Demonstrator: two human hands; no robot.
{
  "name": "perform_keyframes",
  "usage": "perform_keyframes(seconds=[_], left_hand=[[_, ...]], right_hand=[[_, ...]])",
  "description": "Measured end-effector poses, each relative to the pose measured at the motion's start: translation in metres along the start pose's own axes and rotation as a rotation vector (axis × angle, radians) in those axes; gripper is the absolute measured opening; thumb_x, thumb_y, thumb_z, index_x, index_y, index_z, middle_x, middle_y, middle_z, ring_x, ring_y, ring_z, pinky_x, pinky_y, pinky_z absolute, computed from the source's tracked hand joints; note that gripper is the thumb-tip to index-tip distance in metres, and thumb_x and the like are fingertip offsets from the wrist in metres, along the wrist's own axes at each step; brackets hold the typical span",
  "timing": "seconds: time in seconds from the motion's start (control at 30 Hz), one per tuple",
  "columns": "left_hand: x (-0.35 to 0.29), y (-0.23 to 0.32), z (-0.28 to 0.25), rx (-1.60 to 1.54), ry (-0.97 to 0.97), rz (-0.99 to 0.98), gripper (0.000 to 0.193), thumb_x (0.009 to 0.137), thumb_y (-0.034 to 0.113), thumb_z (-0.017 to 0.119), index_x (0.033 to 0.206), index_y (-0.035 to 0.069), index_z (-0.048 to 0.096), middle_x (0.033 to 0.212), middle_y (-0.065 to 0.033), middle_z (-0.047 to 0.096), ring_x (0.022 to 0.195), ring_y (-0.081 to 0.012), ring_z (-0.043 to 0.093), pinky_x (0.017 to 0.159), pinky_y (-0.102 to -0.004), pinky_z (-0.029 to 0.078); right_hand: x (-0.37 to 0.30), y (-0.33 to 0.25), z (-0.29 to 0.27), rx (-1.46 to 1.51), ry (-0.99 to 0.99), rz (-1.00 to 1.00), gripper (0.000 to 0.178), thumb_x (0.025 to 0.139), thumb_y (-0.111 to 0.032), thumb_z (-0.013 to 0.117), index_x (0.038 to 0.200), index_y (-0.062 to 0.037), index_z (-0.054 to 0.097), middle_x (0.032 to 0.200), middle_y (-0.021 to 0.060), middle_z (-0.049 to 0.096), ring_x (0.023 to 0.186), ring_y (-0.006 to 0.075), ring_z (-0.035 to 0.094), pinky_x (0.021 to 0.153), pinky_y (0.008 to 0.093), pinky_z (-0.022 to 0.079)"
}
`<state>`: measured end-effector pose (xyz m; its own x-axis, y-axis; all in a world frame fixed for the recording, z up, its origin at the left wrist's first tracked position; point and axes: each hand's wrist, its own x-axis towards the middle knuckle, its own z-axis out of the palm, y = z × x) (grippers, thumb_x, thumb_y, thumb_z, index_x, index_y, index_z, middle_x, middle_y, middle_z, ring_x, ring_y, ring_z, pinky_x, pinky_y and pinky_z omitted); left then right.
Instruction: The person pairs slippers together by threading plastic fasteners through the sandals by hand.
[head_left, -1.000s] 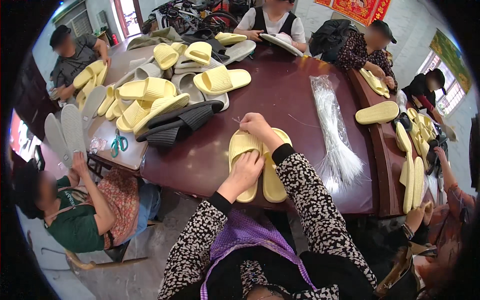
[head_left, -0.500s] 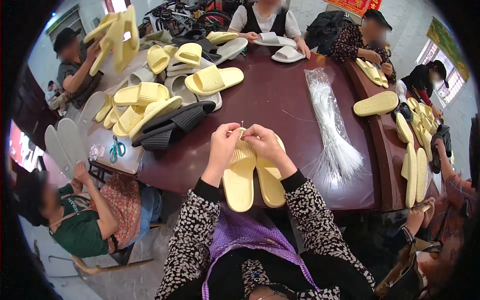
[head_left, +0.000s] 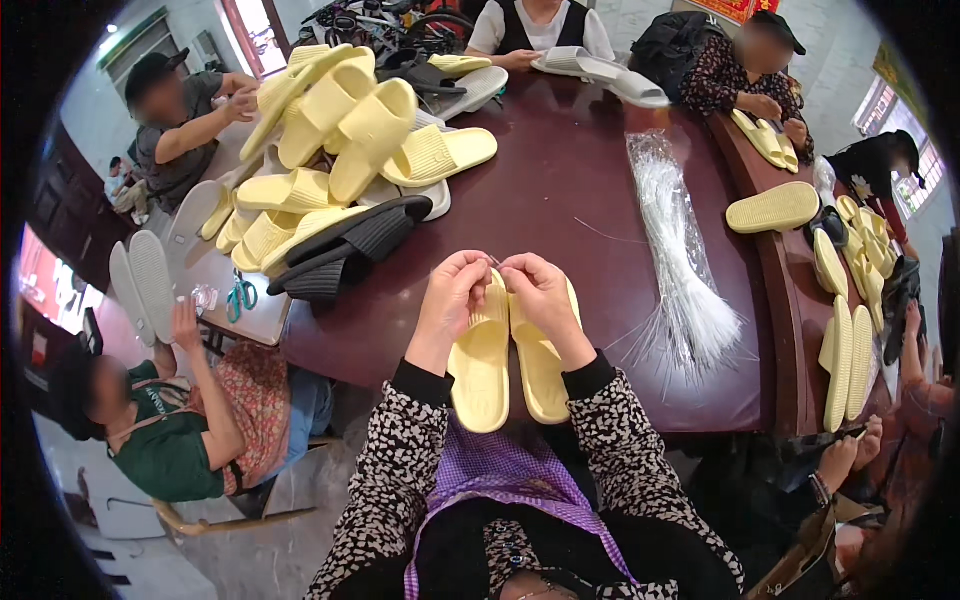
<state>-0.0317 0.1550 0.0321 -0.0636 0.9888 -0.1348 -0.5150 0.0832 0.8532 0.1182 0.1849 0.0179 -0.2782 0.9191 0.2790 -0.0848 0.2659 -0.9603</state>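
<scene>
A pair of yellow slippers (head_left: 481, 385) lies side by side at the table's near edge, soles down, with the toe ends away from me. Over those toe ends my left hand (head_left: 456, 298) and my right hand (head_left: 541, 298) meet, both closed in a pinch with fingertips almost touching. Something thin and small shows between the fingertips, too fine to name. My fingers partly hide the slippers' toes and straps. To the right lies a clear bag (head_left: 668, 215) with a bundle of thin white plastic strands (head_left: 693, 315) fanning out of it.
Yellow slippers (head_left: 290, 190), grey ones and black slippers (head_left: 350, 250) form a heap at the left. Teal scissors (head_left: 241, 296) lie by the left edge. More yellow slippers (head_left: 772, 207) cover the right side. Several people sit around the dark red table (head_left: 540, 170).
A co-worker at the far left has lowered several yellow slippers onto the heap. The grey pair opposite has shifted right in another person's hands. My hands stay pinched together over the slippers.
</scene>
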Motion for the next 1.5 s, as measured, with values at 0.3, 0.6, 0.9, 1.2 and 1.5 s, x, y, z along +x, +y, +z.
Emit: perform_keyframes(seconds=[0.3, 0.6, 0.9, 1.2, 1.5], left_hand=[[0.007, -0.003, 0.0, -0.008, -0.024, -0.019, 0.007, 0.09, 0.009, 0.053, 0.087, 0.005, 0.058, 0.066, 0.003, 0.051, 0.05, -0.0035, 0.042, 0.045, -0.0176, 0.035], [0.008, -0.005, -0.007, -0.072, -0.093, -0.06, 0.008, 0.09, 0.008, 0.051, 0.085, 0.006, 0.056, 0.064, 0.0022, 0.049, 0.05, -0.0055, 0.042, 0.045, -0.0198, 0.036], [0.008, -0.007, -0.012, -0.083, -0.112, -0.081, 0.007, 0.089, 0.008, 0.052, 0.086, 0.005, 0.057, 0.065, 0.0022, 0.05, 0.05, -0.0049, 0.042, 0.045, -0.0191, 0.035], [0.009, -0.009, -0.011, -0.013, -0.079, -0.082, 0.007, 0.089, 0.007, 0.05, 0.085, 0.005, 0.056, 0.064, 0.0016, 0.048, 0.05, -0.0068, 0.041, 0.046, -0.0209, 0.036], [0.011, -0.014, -0.015, -0.038, -0.136, -0.114, 0.004, 0.088, 0.006, 0.053, 0.085, 0.005, 0.055, 0.064, 0.0027, 0.048, 0.051, -0.0058, 0.04, 0.047, -0.0204, 0.036]], right_hand=[[0.004, -0.006, 0.001, -0.07, 0.012, -0.012, 0.009, 0.085, -0.005, 0.059, 0.088, 0.0028, 0.063, 0.073, 0.0012, 0.059, 0.066, 0.0057, 0.052, 0.058, 0.0206, 0.042], [0.002, -0.007, 0.001, -0.093, -0.01, 0.044, 0.008, 0.084, -0.003, 0.058, 0.086, 0.002, 0.064, 0.071, -0.0025, 0.056, 0.065, 0.0038, 0.05, 0.056, 0.0193, 0.039], [0.001, -0.003, 0.002, -0.109, -0.011, 0.007, 0.007, 0.083, -0.003, 0.058, 0.085, 0.0014, 0.063, 0.07, -0.0023, 0.055, 0.065, 0.0041, 0.05, 0.057, 0.0201, 0.04], [0.001, -0.003, 0.002, -0.111, -0.012, 0.025, 0.007, 0.083, -0.004, 0.058, 0.084, 0.0016, 0.062, 0.07, -0.0021, 0.055, 0.065, 0.0046, 0.049, 0.057, 0.0206, 0.04], [-0.001, 0.003, -0.002, -0.14, -0.02, -0.018, 0.008, 0.083, -0.005, 0.056, 0.083, 0.002, 0.06, 0.069, 0.001, 0.056, 0.065, 0.0066, 0.05, 0.058, 0.0223, 0.042]])
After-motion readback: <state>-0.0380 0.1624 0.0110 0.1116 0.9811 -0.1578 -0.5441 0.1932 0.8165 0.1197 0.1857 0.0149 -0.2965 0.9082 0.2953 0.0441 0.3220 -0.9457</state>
